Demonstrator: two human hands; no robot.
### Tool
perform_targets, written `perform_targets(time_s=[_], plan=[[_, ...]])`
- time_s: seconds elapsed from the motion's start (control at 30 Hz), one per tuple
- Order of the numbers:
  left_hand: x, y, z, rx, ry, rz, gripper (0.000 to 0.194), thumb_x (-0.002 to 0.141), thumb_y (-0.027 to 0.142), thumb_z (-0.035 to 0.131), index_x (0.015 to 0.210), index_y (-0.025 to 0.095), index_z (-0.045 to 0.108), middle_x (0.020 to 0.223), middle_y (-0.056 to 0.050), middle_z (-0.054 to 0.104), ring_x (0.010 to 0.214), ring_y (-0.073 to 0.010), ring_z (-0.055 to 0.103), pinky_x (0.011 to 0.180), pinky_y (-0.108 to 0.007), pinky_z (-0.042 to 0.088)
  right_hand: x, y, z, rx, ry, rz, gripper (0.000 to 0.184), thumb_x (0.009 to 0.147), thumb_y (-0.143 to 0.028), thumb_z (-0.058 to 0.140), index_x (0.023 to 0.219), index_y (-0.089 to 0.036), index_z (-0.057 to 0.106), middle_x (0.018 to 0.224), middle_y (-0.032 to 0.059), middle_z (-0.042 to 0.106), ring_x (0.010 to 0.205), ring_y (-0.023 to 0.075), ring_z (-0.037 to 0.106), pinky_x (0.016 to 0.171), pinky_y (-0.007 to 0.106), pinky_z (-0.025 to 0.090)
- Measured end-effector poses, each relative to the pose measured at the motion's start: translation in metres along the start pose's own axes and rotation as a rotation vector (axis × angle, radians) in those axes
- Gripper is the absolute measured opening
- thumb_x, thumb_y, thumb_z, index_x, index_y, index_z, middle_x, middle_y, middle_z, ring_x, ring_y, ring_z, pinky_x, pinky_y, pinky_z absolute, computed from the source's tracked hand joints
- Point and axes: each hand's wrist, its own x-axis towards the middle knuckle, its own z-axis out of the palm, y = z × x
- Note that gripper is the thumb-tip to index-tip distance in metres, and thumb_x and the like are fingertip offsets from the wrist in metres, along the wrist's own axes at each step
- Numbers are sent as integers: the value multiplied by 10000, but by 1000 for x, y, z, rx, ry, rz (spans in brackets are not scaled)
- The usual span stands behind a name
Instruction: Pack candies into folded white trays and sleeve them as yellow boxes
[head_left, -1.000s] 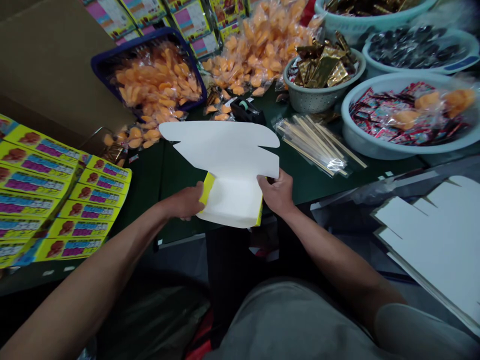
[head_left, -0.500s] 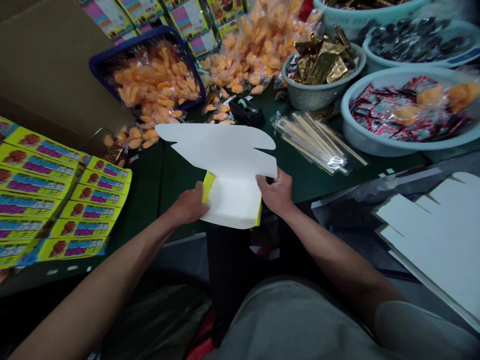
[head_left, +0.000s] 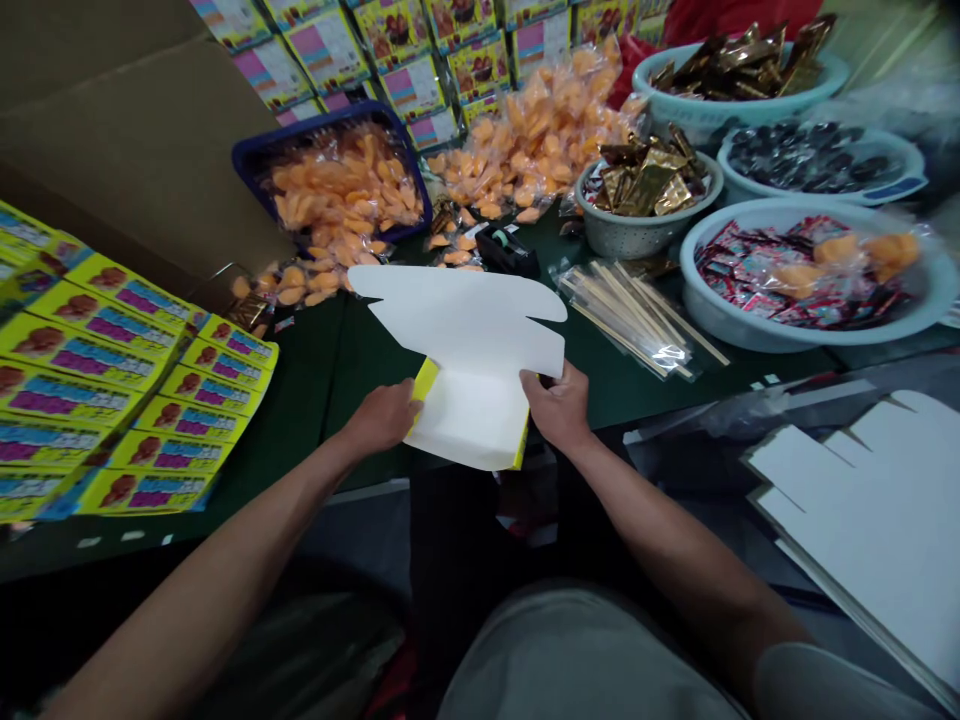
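Note:
Between my hands is a partly folded cardboard box, white inside with yellow outer sides. Its wide flap stands up on the far side, and the inside holds nothing. My left hand grips the left yellow side, fingers closed on it. On the opposite side, my right hand pinches the right wall, thumb on the inner edge. The box is held at the near edge of the dark green table. Just beyond the flap sits a black tape dispenser.
Wooden sticks in clear wrap lie right of the box. Behind are a blue basket of orange packets, a bowl of red sachets and a bowl of gold packets. Printed yellow boxes stand left; flat white cardboard sheets lie right.
My view has tilted up a little, so more of the far boxes and bowls shows. Both hands keep their hold on the box, which looks almost unchanged.

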Motion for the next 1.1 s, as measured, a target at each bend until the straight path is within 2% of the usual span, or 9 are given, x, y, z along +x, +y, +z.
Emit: perform_targets(time_s=[0.1, 0.23, 0.33, 0.53, 0.7, 0.87, 1.1], plan=[[0, -2, -5, -14, 6, -4, 403, 1034, 440, 380, 1137, 167, 657, 1143, -200, 769, 1049, -340, 741, 810, -386, 497, 0, -2, 0, -23, 12, -19, 155, 846, -273, 708, 957, -169, 742, 855, 36, 764, 740, 183, 690, 688, 290, 558], [11, 0, -16, -23, 81, -25, 576, 1058, 605, 278, 1042, 205, 693, 1111, -170, 776, 1073, -359, 733, 811, -400, 509, -1, -3, 2, -23, -18, -34, 161, 854, -297, 728, 954, -174, 752, 885, 52, 782, 769, 200, 720, 727, 303, 583], [26, 4, -20, -25, 146, -35, 606, 1076, 564, 222, 1066, 197, 704, 1166, -185, 768, 1116, -373, 722, 845, -426, 517, -2, -1, 2, -32, -33, -30, 176, 862, -311, 735, 975, -179, 759, 918, 59, 795, 790, 211, 737, 745, 316, 593], [49, 0, -19, -16, 166, 28, 471, 1067, 401, 321, 1071, 175, 735, 1170, -192, 778, 1141, -354, 721, 957, -447, 504, -5, 2, 1, -8, -53, -33, 177, 875, -314, 742, 1003, -195, 764, 973, 57, 805, 830, 217, 747, 792, 337, 612], [53, -6, -18, -26, 141, 27, 428, 1050, 410, 392, 1115, 183, 749, 1167, -179, 783, 1119, -337, 727, 932, -418, 517, -5, 0, 1, -34, -45, -32, 195, 873, -308, 741, 1029, -194, 762, 944, 49, 802, 820, 213, 739, 780, 334, 612], [58, -2, -18, -41, 116, -2, 395, 992, 355, 479, 1178, 128, 744, 1234, -217, 761, 1149, -358, 719, 935, -418, 531, -4, -3, 0, -24, -71, -42, 226, 881, -310, 731, 1073, -193, 759, 931, 33, 793, 843, 212, 727, 802, 338, 608], [60, 0, -17, -93, 83, -13, 408, 917, 355, 601, 1240, 137, 721, 1260, -204, 754, 1164, -367, 714, 927, -410, 552, -4, -6, -1, -63, -88, -39, 202, 895, -321, 709, 1053, -206, 760, 954, 40, 792, 856, 224, 735, 814, 353, 603]])
